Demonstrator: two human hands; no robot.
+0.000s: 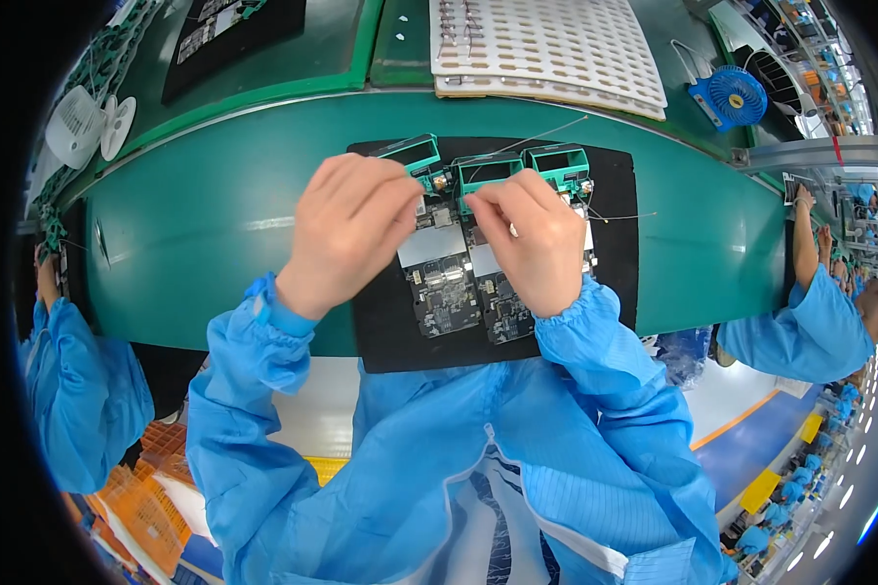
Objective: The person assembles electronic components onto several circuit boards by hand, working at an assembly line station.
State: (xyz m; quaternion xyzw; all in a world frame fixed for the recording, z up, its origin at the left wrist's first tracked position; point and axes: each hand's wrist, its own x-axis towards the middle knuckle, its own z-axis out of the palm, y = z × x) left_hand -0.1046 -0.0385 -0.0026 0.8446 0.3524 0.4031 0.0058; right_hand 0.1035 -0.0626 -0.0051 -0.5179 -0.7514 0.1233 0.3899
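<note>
A black mat (610,283) lies in front of me with several dark circuit boards (446,297) side by side on it. Green rectangular frames (559,161) sit at the boards' far ends, and a thin wire (541,134) sticks out past them. Over the left board's far end, my left hand (346,234) is closed in a pinch beside its green frame (412,153). My right hand (535,239) pinches close to the middle green frame (488,174), partly covering the boards below. What either hand's fingertips hold is too small or hidden to tell.
Beyond the green table (215,210) are a white perforated tray (546,49), a blue fan (729,97) and, at the far left, a white fan (78,127). Tweezers (100,242) lie at left. People in blue smocks sit at both sides.
</note>
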